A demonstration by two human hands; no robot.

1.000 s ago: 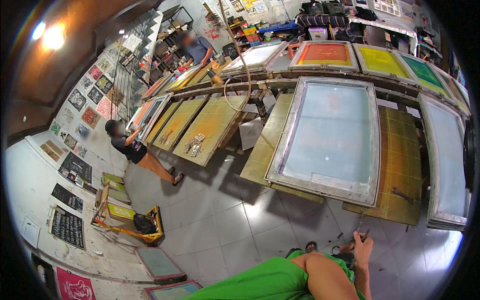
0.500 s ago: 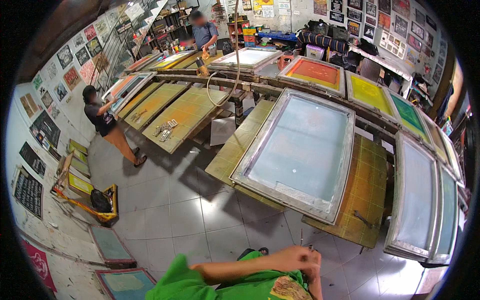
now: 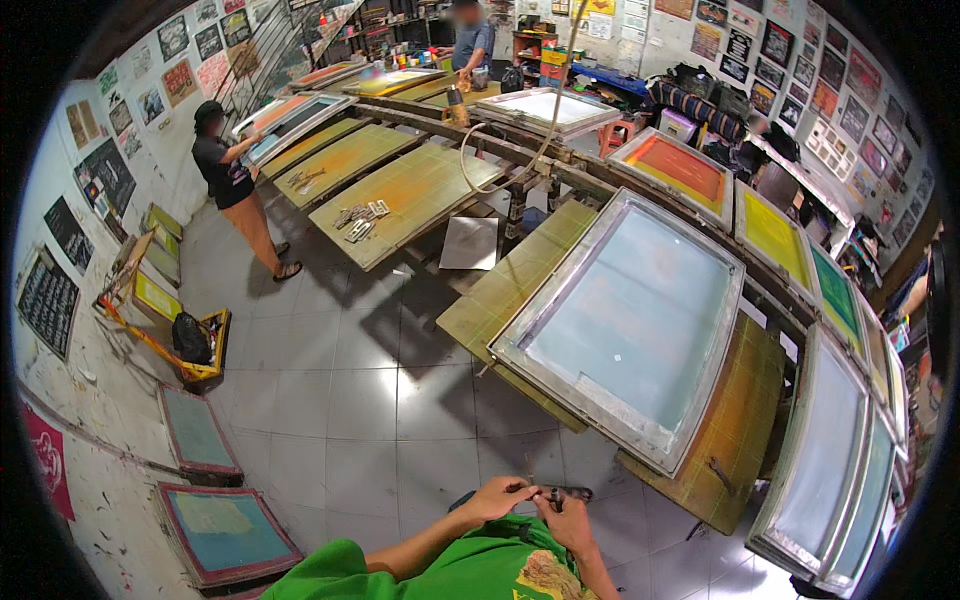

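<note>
Close in front of my green shirt, both hands meet with their fingertips nearly touching. My left hand (image 3: 499,498) is closed in a pinch. My right hand (image 3: 568,522) is closed just beside it, its fingers curled. A thin, slender piece (image 3: 530,466) sticks up by the fingertips; it is too small and blurred to name, and I cannot tell which hand bears it. Beyond the hands, a large screen-printing frame (image 3: 718,395) with pale blue mesh rests tilted on a yellow-brown printing board (image 3: 735,420). Neither hand touches it.
A dark wrench-like tool (image 3: 720,474) lies on the board's near right. Framed screens (image 3: 822,440) lean at right. Several metal clamps (image 3: 362,222) lie on another board. One person (image 3: 232,170) handles a screen at left; another (image 3: 472,45) stands at the back. Screens (image 3: 230,530) lean at lower left.
My view has turned somewhat, so the boards and frames sit farther right. My hands have moved left in view and slightly apart, from tightly overlapped to side by side.
</note>
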